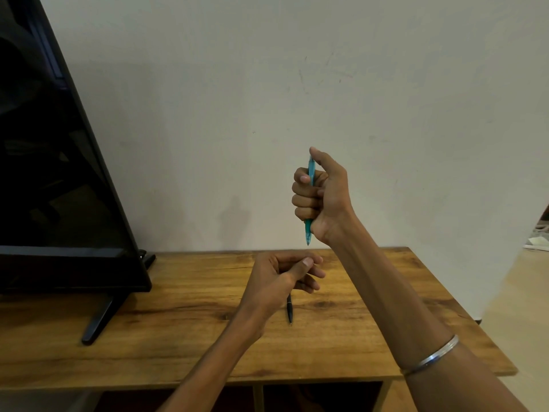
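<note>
My right hand (322, 197) is raised in front of the wall and grips a teal pen (308, 231) upright in its fist. The thumb lies over the pen's top end and the tip points down. Lower down, my left hand (277, 278) hovers over the wooden table (178, 337) with its fingers loosely curled and the thumb against the index finger; I see nothing in it. A black pen (289, 312) lies on the table just beneath that hand, its upper end hidden by the fingers.
A large black screen (59, 188) stands on the table's left side on a slanted foot (99, 318). A pale wall runs right behind the table. Open shelf compartments (320, 395) sit under the tabletop. A metal bangle (430, 356) circles my right forearm.
</note>
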